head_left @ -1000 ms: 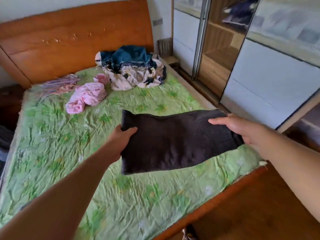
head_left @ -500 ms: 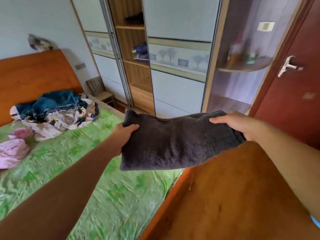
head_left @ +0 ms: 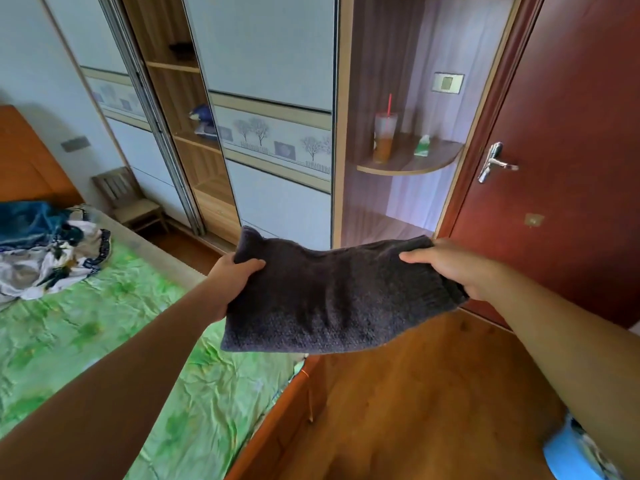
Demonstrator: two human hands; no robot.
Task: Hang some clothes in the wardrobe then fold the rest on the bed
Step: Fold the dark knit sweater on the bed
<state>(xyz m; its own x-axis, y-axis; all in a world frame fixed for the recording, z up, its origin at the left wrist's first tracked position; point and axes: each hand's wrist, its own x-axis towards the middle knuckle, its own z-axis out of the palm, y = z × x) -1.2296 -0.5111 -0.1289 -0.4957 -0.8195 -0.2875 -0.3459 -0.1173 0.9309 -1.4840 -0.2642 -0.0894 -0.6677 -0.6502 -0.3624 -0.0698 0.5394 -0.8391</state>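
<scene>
A folded dark grey knitted garment hangs flat in the air between my hands, over the corner of the bed and the wooden floor. My left hand grips its left edge, thumb on top. My right hand grips its right end. The wardrobe stands ahead with a sliding door open on wooden shelves. A pile of blue and patterned white clothes lies on the green sheet at the left.
A small wooden chair stands between bed and wardrobe. A curved corner shelf carries a cup with a straw. A dark red door with a metal handle is at the right. A blue object shows at bottom right.
My view has swung right from the bed toward the wardrobe and door. Both hands keep the same hold on the grey garment, which has moved off the bed toward the floor side.
</scene>
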